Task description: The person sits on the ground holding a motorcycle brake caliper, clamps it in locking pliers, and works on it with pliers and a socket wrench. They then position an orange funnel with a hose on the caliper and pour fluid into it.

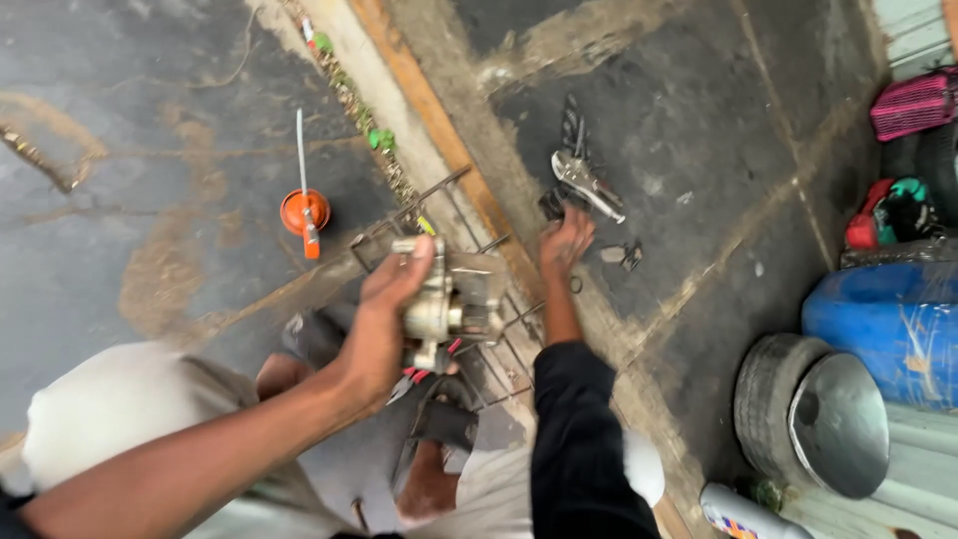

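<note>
Head view: our left hand grips a metal brake caliper. Right hand, fingers curled, reaches toward locking pliers on the floor; picking them up needs a firm grasp.

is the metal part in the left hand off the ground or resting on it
Off the ground: the left hand grips the metal part in the air above the wire rack.

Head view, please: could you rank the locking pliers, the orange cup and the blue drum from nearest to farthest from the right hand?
From the right hand, which reaches toward the ground:
1. Locking pliers, just beyond the fingertips.
2. Orange cup, far off to the left, past the left hand's metal part.
3. Blue drum, farthest, at the right edge.
</note>
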